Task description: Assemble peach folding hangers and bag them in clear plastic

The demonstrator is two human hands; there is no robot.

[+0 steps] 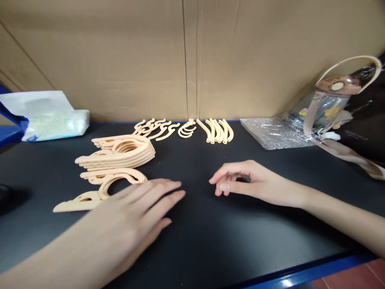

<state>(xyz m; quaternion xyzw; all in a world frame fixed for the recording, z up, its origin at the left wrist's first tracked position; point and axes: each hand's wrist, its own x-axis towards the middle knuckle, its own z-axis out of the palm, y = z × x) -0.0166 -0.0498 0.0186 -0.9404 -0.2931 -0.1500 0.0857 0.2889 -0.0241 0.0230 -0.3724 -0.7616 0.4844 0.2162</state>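
Observation:
My left hand (pixel 141 206) is open, palm down, fingers stretched out. It is partly over a beige folding hanger (pixel 86 200), hiding that hanger's right end; whether it touches it I cannot tell. Behind lies a stack of several matching folded hangers (pixel 120 154). My right hand (pixel 242 179) hovers over the black table with loosely bent fingers, the thumb apart from them and nothing visible in its grasp. Farther back are several beige hook-shaped pieces (pixel 162 130), a small group of curved pieces (pixel 187 129), and a row of beige curved arms (pixel 218 130).
The black table (pixel 204 241) has a blue front edge. A soft wipes-like packet (pixel 57 122) sits at the back left, a clear plastic bag (pixel 267 132) and a strapped bottle (pixel 327 104) at the right. A cardboard panel (pixel 135 60) stands behind. A dark object (pixel 6 196) is at the left edge.

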